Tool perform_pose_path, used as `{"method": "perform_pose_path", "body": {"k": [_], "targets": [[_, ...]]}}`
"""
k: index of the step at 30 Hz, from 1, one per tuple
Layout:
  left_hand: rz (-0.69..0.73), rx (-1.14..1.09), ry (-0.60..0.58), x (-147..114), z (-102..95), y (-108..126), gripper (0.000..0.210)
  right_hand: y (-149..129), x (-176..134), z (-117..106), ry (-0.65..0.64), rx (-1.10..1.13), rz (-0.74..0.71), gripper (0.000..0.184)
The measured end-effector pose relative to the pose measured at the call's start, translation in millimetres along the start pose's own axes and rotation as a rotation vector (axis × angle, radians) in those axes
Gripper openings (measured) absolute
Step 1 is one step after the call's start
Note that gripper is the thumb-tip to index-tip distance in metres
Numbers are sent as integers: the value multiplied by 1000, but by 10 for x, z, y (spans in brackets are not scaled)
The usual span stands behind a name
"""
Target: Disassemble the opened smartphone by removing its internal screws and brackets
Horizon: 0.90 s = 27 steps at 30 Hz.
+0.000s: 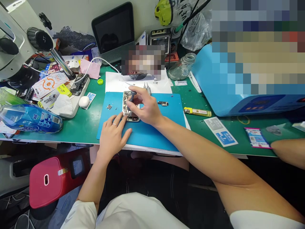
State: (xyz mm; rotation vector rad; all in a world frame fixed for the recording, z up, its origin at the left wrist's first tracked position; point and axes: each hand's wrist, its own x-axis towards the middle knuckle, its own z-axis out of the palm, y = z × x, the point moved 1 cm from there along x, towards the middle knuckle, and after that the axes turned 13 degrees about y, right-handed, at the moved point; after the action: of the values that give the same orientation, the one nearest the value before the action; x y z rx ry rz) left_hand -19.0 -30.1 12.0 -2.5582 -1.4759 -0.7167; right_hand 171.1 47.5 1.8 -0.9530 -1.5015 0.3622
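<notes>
- While the left hand (113,135) lies palm down with its fingers loosely spread, holding nothing in its grasp, its fingertips touch the lower left edge of an opened phone (131,117)
- Above that phone, the right hand (147,106) pinches a small dark tool (132,95) between thumb and index finger, the handle about upright; whether its tip touches the phone is too small to tell
- The phone lies on a blue mat (147,135), just beyond the left fingertips and partly hidden under the right hand, its inner parts showing
- Just beyond the right hand's knuckles stick out the ends of a grey pointed tool (149,90), mostly hidden by the fingers
- Near the right hand, to its right on the mat, is a small metal-and-black part (163,103); beyond the left hand sits another small part (109,107)
- Farther right of the right hand, on the green table (81,128), lie a yellow item (197,111) and a printed card (220,131), with a blue machine (203,76) behind them
- Beyond the right hand, up and to its right, is a glass jar (181,66)
- Well left of the left hand are a blue bottle (30,117) on its side and a white round object (84,101)
- Far right of both hands, another person's arm (289,152) rests at the table edge
</notes>
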Motion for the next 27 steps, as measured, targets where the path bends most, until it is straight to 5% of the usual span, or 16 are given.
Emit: {"method": "perform_pose_path", "body": {"k": [27], "targets": [[27, -8, 15, -7, -4, -6, 53, 23, 1, 0, 33, -12, -47, 43]]}}
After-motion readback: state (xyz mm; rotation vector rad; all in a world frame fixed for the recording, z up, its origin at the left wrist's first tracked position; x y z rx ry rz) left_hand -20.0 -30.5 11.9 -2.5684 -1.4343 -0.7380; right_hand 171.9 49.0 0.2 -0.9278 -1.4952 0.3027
